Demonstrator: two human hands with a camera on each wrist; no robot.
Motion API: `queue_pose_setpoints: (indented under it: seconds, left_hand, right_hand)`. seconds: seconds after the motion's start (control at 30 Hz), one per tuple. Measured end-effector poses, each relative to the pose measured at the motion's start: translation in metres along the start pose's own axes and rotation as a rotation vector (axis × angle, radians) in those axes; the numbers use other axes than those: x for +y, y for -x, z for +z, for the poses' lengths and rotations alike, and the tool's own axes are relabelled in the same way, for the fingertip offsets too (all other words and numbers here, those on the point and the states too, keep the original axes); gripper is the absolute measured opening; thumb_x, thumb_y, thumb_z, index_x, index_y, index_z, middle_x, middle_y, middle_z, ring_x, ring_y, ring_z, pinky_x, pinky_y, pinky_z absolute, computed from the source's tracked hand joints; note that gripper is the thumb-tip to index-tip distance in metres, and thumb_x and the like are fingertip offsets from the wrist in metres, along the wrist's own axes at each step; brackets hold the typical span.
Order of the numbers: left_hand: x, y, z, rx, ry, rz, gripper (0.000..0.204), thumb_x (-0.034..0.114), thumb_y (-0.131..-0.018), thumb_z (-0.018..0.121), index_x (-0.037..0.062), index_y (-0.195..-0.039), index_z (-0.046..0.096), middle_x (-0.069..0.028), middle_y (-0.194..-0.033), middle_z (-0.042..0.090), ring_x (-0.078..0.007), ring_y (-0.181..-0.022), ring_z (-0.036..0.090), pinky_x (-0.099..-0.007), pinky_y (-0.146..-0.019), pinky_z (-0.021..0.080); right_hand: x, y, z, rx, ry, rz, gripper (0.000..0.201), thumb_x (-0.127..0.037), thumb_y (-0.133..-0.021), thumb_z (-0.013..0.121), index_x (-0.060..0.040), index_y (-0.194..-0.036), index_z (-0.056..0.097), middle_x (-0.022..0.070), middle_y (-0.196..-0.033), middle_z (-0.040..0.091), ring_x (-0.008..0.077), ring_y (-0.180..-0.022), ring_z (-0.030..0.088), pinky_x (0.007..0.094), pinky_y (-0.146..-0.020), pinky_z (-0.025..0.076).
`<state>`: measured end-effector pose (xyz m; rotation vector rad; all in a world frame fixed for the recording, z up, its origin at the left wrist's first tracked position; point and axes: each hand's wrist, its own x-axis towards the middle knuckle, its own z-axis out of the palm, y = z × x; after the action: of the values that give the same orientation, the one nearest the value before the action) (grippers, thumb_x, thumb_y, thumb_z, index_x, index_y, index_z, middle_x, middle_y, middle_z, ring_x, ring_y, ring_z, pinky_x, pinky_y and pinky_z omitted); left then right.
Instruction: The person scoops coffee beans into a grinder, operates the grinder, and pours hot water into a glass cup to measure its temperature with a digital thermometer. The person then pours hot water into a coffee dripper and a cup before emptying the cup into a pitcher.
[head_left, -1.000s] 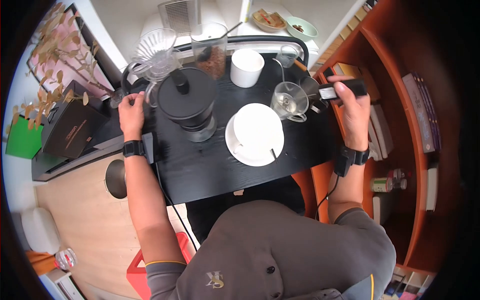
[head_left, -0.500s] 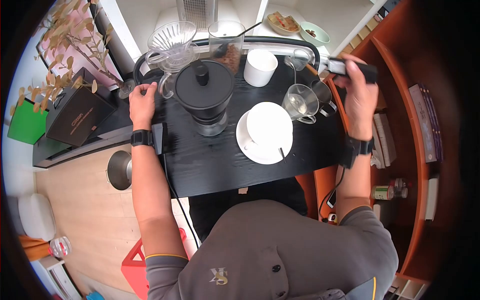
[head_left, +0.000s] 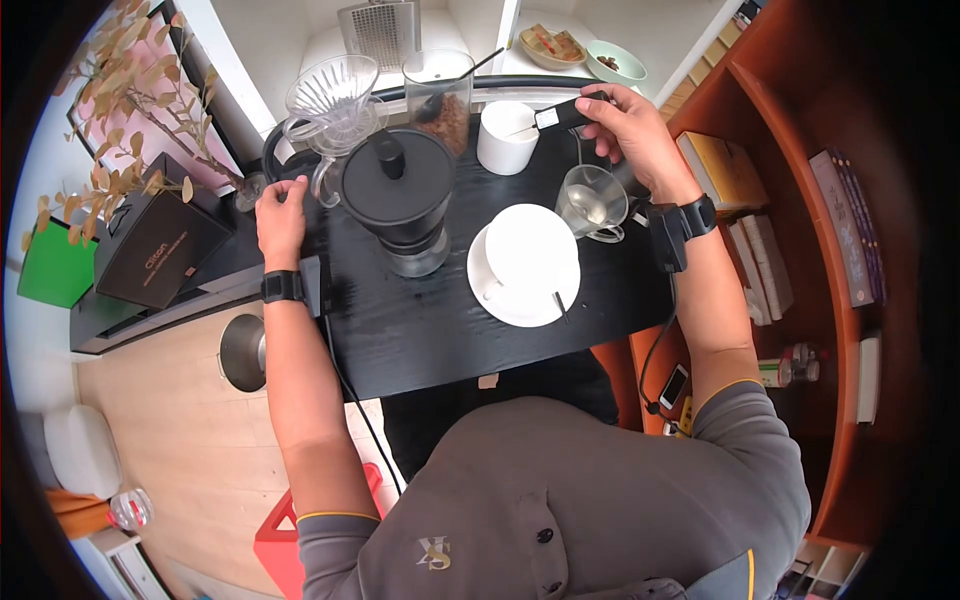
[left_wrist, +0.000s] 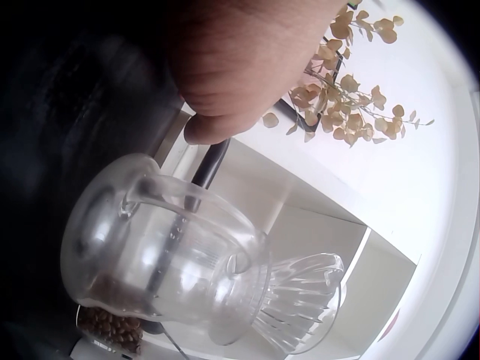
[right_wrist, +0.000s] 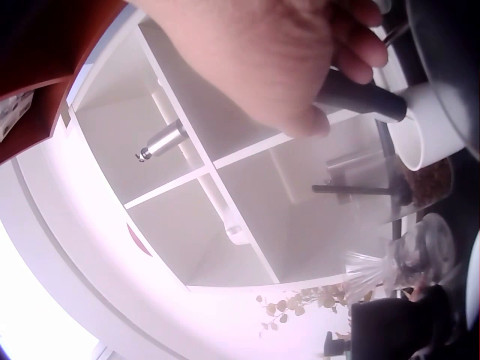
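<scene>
In the head view my right hand (head_left: pixel 630 135) grips the black handle of a handheld milk frother (head_left: pixel 560 117), its thin metal shaft reaching into a white cup (head_left: pixel 507 150). The right wrist view shows the handle (right_wrist: pixel 364 97) over the cup's rim (right_wrist: pixel 420 131). My left hand (head_left: pixel 281 220) holds the black rail (head_left: pixel 270 160) at the table's left end, fingers curled. Beside it stand a glass server (left_wrist: pixel 172 247) with a ribbed clear dripper (head_left: pixel 333 85) on top and a black coffee grinder (head_left: pixel 400 185).
A white cup on a saucer (head_left: pixel 480 290) stands at the middle of the black table (head_left: pixel 400 350). Right of it is a glass cup (head_left: pixel 592 200). A clear jar of coffee beans (head_left: pixel 440 115) stands at the back. Dried leaves (head_left: pixel 140 100) lean in at left; a brown bookcase (head_left: pixel 770 110) borders the right.
My right hand has swung from the right side of the table leftward with the frother, bringing its shaft to the white cup. The left hand stays at the rail.
</scene>
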<state>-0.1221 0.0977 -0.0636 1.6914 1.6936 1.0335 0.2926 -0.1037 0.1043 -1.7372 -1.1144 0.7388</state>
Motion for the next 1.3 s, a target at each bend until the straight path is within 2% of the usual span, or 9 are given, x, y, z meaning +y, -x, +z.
queue_pose_setpoints:
  seconds: [0.07, 0.17, 0.37, 0.77, 0.9, 1.07, 1.13, 1.2, 1.3]
  left_hand:
    - [0.005, 0.003, 0.0, 0.059, -0.021, 0.086, 0.047, 0.038, -0.09, 0.069, -0.0061, -0.105, 0.069, -0.0118, -0.096, 0.072, -0.0165, -0.09, 0.064, -0.0288, -0.086, 0.048]
    - [-0.01, -0.006, 0.005, 0.028, 0.078, 0.084, 0.054, 0.047, -0.086, 0.07, -0.0028, -0.104, 0.071, -0.0213, -0.106, 0.071, -0.0336, -0.104, 0.066, -0.0393, -0.095, 0.047]
    - [-0.01, -0.005, 0.005, 0.047, 0.128, 0.109, 0.05, 0.042, -0.086, 0.071, -0.0055, -0.103, 0.07, -0.0192, -0.099, 0.072, -0.0283, -0.098, 0.066, -0.0359, -0.092, 0.047]
    - [0.038, 0.013, -0.016, 0.186, 0.343, 0.124, 0.038, 0.03, -0.092, 0.072, -0.0039, -0.108, 0.068, -0.0101, -0.104, 0.069, -0.0147, -0.094, 0.063, -0.028, -0.087, 0.048]
    - [0.118, 0.059, -0.056, 0.188, 0.757, 0.399, 0.025, 0.014, -0.096, 0.064, -0.0023, -0.115, 0.065, -0.0142, -0.123, 0.064, -0.0162, -0.106, 0.062, -0.0277, -0.092, 0.048]
    - [0.207, 0.137, -0.15, 0.086, 1.234, 1.041, 0.051, 0.039, -0.1, 0.04, 0.0026, -0.129, 0.059, -0.0307, -0.145, 0.046, -0.0492, -0.132, 0.046, -0.0605, -0.113, 0.031]
    - [0.266, 0.167, -0.158, 0.758, 0.906, 1.313, 0.068, 0.06, -0.092, 0.049, 0.0066, -0.134, 0.058, -0.0242, -0.144, 0.05, -0.056, -0.13, 0.041, -0.0619, -0.114, 0.027]
    - [0.291, 0.193, -0.169, 0.809, 0.931, 1.461, 0.045, 0.056, -0.1, 0.047, 0.0252, -0.127, 0.066, -0.0152, -0.155, 0.041, -0.0306, -0.144, 0.038, -0.0477, -0.113, 0.031]
    - [0.273, 0.202, -0.203, 0.689, 0.834, 1.543, 0.039, 0.051, -0.098, 0.055, 0.0232, -0.12, 0.069, -0.0135, -0.152, 0.044, -0.0301, -0.142, 0.04, -0.0481, -0.114, 0.03]
  right_hand:
    - [0.004, 0.008, -0.005, 0.023, 0.005, -0.05, 0.055, -0.037, -0.088, 0.073, -0.0013, -0.127, 0.061, 0.0046, -0.079, 0.066, 0.0067, -0.06, 0.058, 0.0215, -0.051, 0.042]
    - [0.006, 0.022, -0.011, 0.049, 0.027, -0.065, 0.064, -0.037, -0.088, 0.073, 0.0007, -0.136, 0.053, 0.0079, -0.084, 0.067, 0.008, -0.061, 0.058, 0.0224, -0.051, 0.042]
    - [0.019, 0.076, -0.029, 0.182, -0.036, -0.177, 0.058, -0.032, -0.088, 0.073, 0.0024, -0.131, 0.054, 0.0057, -0.083, 0.066, 0.0077, -0.063, 0.058, 0.0212, -0.057, 0.044]
    - [0.07, 0.129, -0.001, 0.03, -0.125, 0.091, 0.023, -0.023, -0.093, 0.07, -0.0038, -0.102, 0.06, 0.0003, -0.07, 0.061, 0.0048, -0.058, 0.055, 0.02, -0.051, 0.041]
    - [0.083, 0.122, 0.004, 0.036, -0.18, 0.099, 0.02, -0.024, -0.096, 0.066, -0.0046, -0.096, 0.063, 0.002, -0.073, 0.065, 0.0049, -0.055, 0.056, 0.0191, -0.048, 0.042]
    - [0.093, 0.121, 0.008, -0.009, -0.349, 0.12, 0.021, -0.024, -0.099, 0.061, -0.0039, -0.095, 0.064, 0.0049, -0.076, 0.068, 0.0069, -0.055, 0.059, 0.0195, -0.047, 0.044]
    - [0.097, 0.12, 0.009, -0.012, -0.455, 0.122, 0.021, -0.023, -0.101, 0.059, -0.0039, -0.095, 0.064, 0.0061, -0.076, 0.069, 0.0088, -0.056, 0.061, 0.0205, -0.047, 0.046]
    - [0.099, 0.12, 0.011, -0.004, -0.474, 0.11, 0.021, -0.023, -0.101, 0.059, -0.0041, -0.095, 0.064, 0.0061, -0.076, 0.068, 0.0094, -0.056, 0.062, 0.0207, -0.048, 0.046]
    - [0.099, 0.119, 0.011, 0.014, -0.495, 0.096, 0.02, -0.023, -0.101, 0.058, -0.0044, -0.095, 0.063, 0.0058, -0.075, 0.067, 0.0107, -0.056, 0.062, 0.0215, -0.048, 0.047]
